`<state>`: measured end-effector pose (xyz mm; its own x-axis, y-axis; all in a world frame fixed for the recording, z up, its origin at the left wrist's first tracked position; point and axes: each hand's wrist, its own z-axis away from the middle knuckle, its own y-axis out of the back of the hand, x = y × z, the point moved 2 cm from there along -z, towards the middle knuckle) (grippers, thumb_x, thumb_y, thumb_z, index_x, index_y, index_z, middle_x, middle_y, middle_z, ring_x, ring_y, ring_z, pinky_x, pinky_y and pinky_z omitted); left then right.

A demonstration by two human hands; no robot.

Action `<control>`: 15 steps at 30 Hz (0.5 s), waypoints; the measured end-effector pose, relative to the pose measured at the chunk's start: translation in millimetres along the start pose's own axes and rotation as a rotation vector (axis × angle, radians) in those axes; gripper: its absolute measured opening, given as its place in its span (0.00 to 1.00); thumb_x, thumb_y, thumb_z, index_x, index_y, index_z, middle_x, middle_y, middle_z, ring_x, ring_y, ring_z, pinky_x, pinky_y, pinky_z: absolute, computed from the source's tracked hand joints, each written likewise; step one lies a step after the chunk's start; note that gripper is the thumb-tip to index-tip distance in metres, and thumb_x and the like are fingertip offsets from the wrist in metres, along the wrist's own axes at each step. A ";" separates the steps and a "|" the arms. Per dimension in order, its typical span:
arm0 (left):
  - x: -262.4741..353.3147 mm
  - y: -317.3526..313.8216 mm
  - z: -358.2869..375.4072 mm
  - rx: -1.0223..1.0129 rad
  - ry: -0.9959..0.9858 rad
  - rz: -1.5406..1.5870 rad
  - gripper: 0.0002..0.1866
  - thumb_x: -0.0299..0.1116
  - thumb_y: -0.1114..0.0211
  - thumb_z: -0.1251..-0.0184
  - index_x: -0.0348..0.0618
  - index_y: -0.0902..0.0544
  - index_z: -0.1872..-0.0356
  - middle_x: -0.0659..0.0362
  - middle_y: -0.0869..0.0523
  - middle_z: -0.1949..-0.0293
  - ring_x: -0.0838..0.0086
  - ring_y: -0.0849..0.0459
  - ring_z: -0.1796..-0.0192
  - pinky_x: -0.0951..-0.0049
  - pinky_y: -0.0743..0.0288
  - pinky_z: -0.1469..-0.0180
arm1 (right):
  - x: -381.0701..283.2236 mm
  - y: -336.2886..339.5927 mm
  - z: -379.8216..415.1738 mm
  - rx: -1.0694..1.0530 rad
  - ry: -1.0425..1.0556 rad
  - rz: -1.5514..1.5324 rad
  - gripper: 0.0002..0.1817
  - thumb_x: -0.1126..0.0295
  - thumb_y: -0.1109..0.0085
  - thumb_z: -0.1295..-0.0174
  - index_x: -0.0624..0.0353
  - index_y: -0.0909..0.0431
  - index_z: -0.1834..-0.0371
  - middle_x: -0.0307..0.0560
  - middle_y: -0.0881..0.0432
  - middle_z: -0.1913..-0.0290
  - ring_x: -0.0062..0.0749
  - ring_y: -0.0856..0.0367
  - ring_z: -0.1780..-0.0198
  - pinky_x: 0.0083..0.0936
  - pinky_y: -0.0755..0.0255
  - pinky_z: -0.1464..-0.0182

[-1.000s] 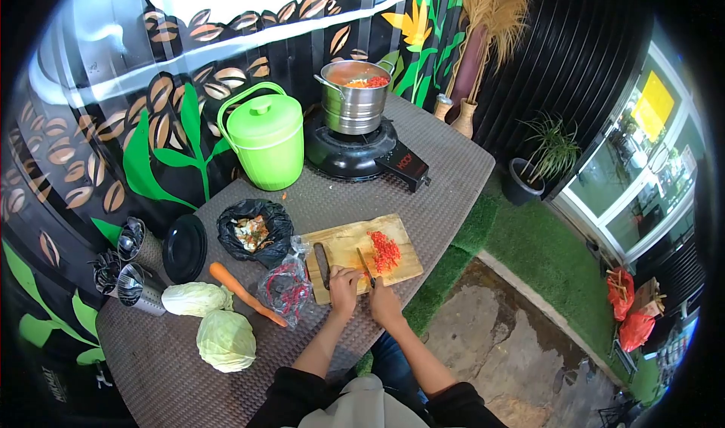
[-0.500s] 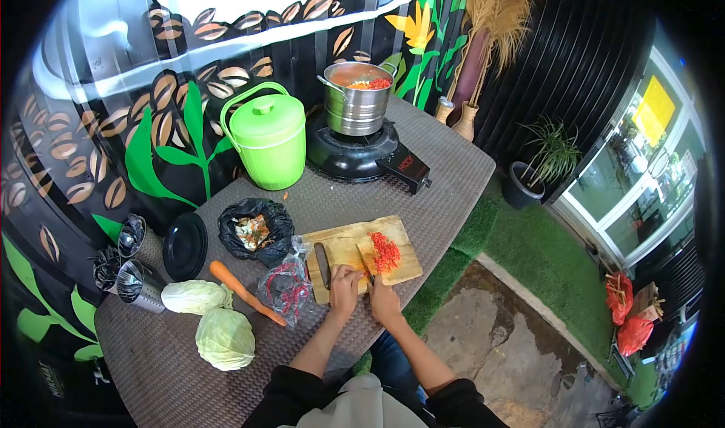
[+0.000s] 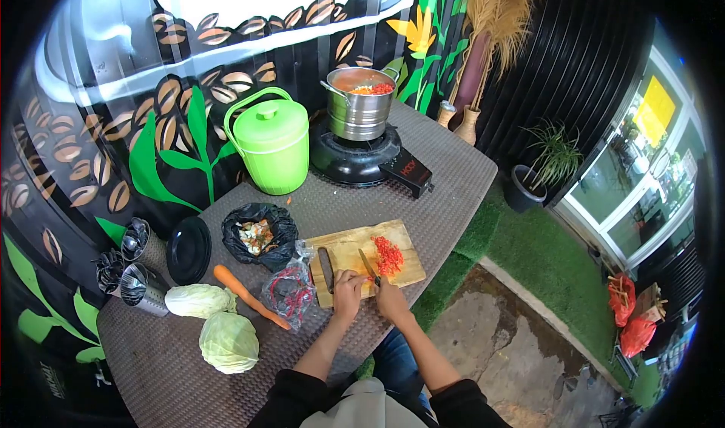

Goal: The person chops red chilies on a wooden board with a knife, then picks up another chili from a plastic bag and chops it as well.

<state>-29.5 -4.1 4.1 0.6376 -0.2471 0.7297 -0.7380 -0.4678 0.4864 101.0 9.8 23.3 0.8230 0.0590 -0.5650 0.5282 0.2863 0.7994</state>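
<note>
My right hand (image 3: 392,303) grips a knife (image 3: 367,263), its blade pointing away from me over the wooden cutting board (image 3: 343,247). On the board's left part, my left hand (image 3: 348,294) has its fingers curled close to the blade; a bit of red shows at the fingertips, too small to name. Beyond the knife lies a heap of finely chopped red pieces (image 3: 388,256). Against the board's left edge rests a clear plastic bag (image 3: 290,292) with thin red things inside. A carrot (image 3: 249,296) is left of that bag.
Cabbages (image 3: 229,343) and cutlery holders (image 3: 143,288) stand left. Behind the board are a black bag of scraps (image 3: 260,235), a green lidded bucket (image 3: 270,145) and a steel pot (image 3: 358,115) on a black stove (image 3: 355,160). The table edge (image 3: 461,239) runs along the right.
The whole view has shifted slightly, with things sitting a little lower and further right. The knife blade has tilted a little to the left; both hands stay at the board.
</note>
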 end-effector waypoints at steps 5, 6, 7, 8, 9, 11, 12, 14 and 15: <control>-1.8 -1.1 0.3 -0.001 0.008 -0.013 0.06 0.24 0.36 0.48 0.39 0.13 0.69 0.55 0.21 0.69 0.61 0.25 0.60 0.65 0.30 0.55 | -13.0 -5.2 26.2 0.067 -0.111 0.058 0.16 0.60 0.55 0.32 0.63 0.36 0.54 0.69 0.21 0.64 0.65 0.21 0.59 0.54 0.27 0.57; -1.2 -1.8 -0.2 -0.002 -0.009 -0.028 0.05 0.24 0.36 0.48 0.39 0.14 0.69 0.55 0.21 0.69 0.61 0.25 0.60 0.65 0.30 0.55 | -13.2 -8.0 22.2 0.069 -0.111 0.059 0.16 0.60 0.55 0.32 0.63 0.36 0.54 0.69 0.21 0.64 0.65 0.21 0.59 0.54 0.27 0.57; -1.2 -2.7 -0.6 -0.003 -0.009 -0.026 0.05 0.24 0.36 0.48 0.39 0.14 0.69 0.55 0.21 0.69 0.61 0.25 0.60 0.65 0.30 0.55 | -12.5 -10.7 18.7 0.084 -0.097 0.044 0.16 0.60 0.55 0.32 0.63 0.36 0.54 0.70 0.21 0.64 0.65 0.21 0.59 0.54 0.27 0.57; -1.0 -2.8 -0.9 0.013 -0.018 -0.027 0.05 0.24 0.35 0.48 0.39 0.14 0.69 0.55 0.21 0.70 0.61 0.25 0.60 0.64 0.30 0.55 | -12.5 -11.4 17.2 0.097 -0.083 0.028 0.16 0.60 0.55 0.32 0.64 0.36 0.54 0.70 0.21 0.64 0.65 0.21 0.59 0.53 0.27 0.58; -0.5 -2.4 1.0 0.027 -0.024 -0.029 0.05 0.24 0.35 0.48 0.39 0.14 0.69 0.55 0.21 0.70 0.62 0.25 0.60 0.64 0.30 0.55 | -10.8 -9.4 11.5 0.079 -0.073 0.005 0.17 0.60 0.55 0.32 0.64 0.36 0.54 0.71 0.21 0.64 0.65 0.21 0.59 0.53 0.27 0.58; 0.6 -1.1 2.1 0.013 -0.015 -0.020 0.05 0.25 0.35 0.48 0.39 0.14 0.69 0.55 0.21 0.70 0.62 0.25 0.60 0.64 0.30 0.55 | -9.6 -4.2 5.9 0.057 -0.062 0.020 0.17 0.60 0.55 0.32 0.64 0.36 0.53 0.71 0.21 0.64 0.65 0.21 0.59 0.52 0.27 0.58; 0.8 -0.1 -0.4 0.009 -0.007 -0.013 0.05 0.25 0.35 0.47 0.39 0.14 0.69 0.55 0.21 0.71 0.62 0.25 0.60 0.64 0.30 0.55 | -11.0 -0.5 2.9 0.037 -0.043 0.039 0.17 0.60 0.55 0.32 0.65 0.36 0.52 0.71 0.21 0.64 0.65 0.21 0.59 0.52 0.27 0.58; 1.0 1.3 -2.2 0.025 -0.029 -0.023 0.05 0.26 0.33 0.48 0.38 0.14 0.69 0.55 0.21 0.71 0.62 0.25 0.61 0.65 0.29 0.57 | -13.3 -0.2 10.1 0.020 -0.032 0.041 0.17 0.60 0.55 0.32 0.64 0.36 0.51 0.71 0.21 0.64 0.65 0.21 0.59 0.52 0.27 0.58; 1.1 1.8 -1.4 0.032 -0.056 -0.029 0.06 0.27 0.32 0.48 0.38 0.13 0.69 0.55 0.22 0.72 0.62 0.24 0.62 0.65 0.29 0.59 | -14.3 -3.8 15.6 0.043 -0.064 0.052 0.17 0.60 0.55 0.32 0.64 0.36 0.52 0.71 0.21 0.64 0.65 0.21 0.59 0.52 0.27 0.58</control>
<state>-30.4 -4.1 6.5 0.6706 -0.2798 0.6870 -0.7121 -0.5025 0.4904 90.5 -7.1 31.5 0.8604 0.0106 -0.5095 0.4920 0.2432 0.8359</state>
